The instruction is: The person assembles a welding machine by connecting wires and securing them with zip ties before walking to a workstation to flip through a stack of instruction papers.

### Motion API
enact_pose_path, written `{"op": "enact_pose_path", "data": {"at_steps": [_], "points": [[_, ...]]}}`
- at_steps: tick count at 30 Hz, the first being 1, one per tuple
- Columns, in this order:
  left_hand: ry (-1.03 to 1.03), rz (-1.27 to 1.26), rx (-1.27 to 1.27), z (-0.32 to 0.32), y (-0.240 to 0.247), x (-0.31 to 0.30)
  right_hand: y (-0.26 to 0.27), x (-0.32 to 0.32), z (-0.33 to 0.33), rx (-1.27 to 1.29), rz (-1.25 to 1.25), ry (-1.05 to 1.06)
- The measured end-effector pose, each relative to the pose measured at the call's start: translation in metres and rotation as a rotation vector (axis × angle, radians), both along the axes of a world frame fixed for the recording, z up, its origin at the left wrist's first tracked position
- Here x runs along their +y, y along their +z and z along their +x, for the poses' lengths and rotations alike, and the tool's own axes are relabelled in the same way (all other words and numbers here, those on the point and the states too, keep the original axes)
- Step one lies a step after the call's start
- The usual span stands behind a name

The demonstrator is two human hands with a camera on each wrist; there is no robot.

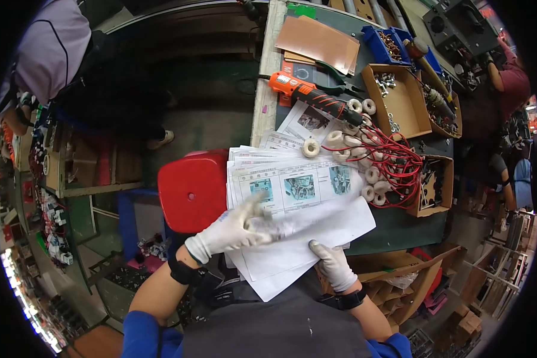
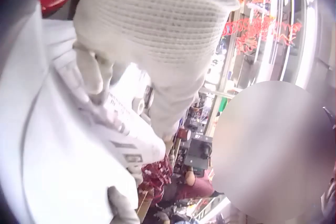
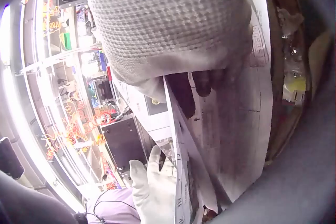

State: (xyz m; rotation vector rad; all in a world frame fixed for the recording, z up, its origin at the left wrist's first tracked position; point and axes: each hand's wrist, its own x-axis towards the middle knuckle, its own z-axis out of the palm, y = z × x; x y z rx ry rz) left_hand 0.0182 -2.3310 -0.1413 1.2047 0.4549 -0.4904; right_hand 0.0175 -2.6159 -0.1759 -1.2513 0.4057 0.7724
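Observation:
In the head view my left hand (image 1: pixel 235 230), in a white knitted glove, is over the left side of a pile of printed sheets (image 1: pixel 244 173). Its fingers are spread and blurred, close to a sheet that is blurred too. The right wrist view shows this hand (image 3: pixel 152 190) with straight fingers beside the paper edges. My right hand (image 1: pixel 335 267), gloved the same way, pinches the near right edge of white sheets (image 1: pixel 292 262), thumb on top and fingers beneath. Those sheets slant over the pile, whose upper pages carry text and machine photos.
A red stool (image 1: pixel 191 194) stands left of the pile. Beyond it lie white rings (image 1: pixel 310 148) with red wires (image 1: pixel 394 161), an orange power screwdriver (image 1: pixel 307 92), pliers (image 1: pixel 340 86) and copper-coloured boards (image 1: pixel 316 45). Cardboard boxes (image 1: pixel 400 128) of hardware are to the right.

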Motion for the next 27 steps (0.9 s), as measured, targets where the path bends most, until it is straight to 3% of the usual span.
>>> {"op": "enact_pose_path", "data": {"at_steps": [2, 3, 4, 6, 8, 9, 10, 12, 13, 14, 16, 19, 24, 26, 27], "points": [[-0.663, 0.269, -0.150, 0.004, 0.004, 0.005, 0.006, -0.002, 0.002, 0.017, 0.028, 0.045], [-0.889, 0.498, 0.012, 0.025, 0.055, -0.001, 0.011, -0.004, 0.002, -0.004, 0.047, 0.090], [-0.988, 0.753, -0.258, 0.013, 0.047, -0.006, 0.013, -0.005, 0.003, -0.025, 0.066, 0.135], [-0.987, 0.949, -0.499, 0.002, 0.041, -0.017, 0.015, -0.005, 0.003, -0.017, 0.064, 0.106], [-1.026, 0.856, -0.591, 0.000, 0.038, -0.024, 0.020, 0.003, 0.009, -0.004, 0.072, 0.042], [-1.060, 0.763, -0.677, 0.000, 0.035, -0.025, 0.037, 0.009, 0.015, -0.228, -0.088, 0.160], [-1.063, 0.765, -0.678, 0.001, 0.029, -0.025, 0.029, 0.009, 0.013, -0.229, -0.086, 0.156], [-0.619, 0.779, -0.631, 0.007, 0.014, -0.020, 0.006, 0.007, 0.008, 0.036, 0.071, -0.014], [-0.575, 1.005, -0.312, 0.018, 0.012, -0.014, 0.005, 0.008, 0.007, 0.036, 0.070, -0.019], [-0.434, 1.233, -0.374, 0.029, 0.023, -0.008, 0.006, 0.009, 0.005, 0.044, 0.069, -0.053], [-0.399, 1.618, -0.471, 0.013, -0.027, -0.003, 0.006, 0.010, 0.004, 0.048, 0.059, -0.090], [-0.531, 1.529, -0.381, 0.010, -0.048, -0.008, 0.001, 0.009, 0.004, 0.044, 0.032, -0.095], [-0.574, 1.567, -0.481, 0.000, -0.046, -0.007, 0.004, 0.010, 0.004, 0.061, 0.031, -0.096], [-0.832, 1.353, -0.562, -0.007, -0.035, -0.007, 0.005, 0.008, 0.004, 0.077, 0.048, -0.076], [-0.599, 1.325, -0.876, -0.021, -0.042, -0.011, 0.005, 0.007, 0.002, 0.071, 0.066, -0.081]]}}
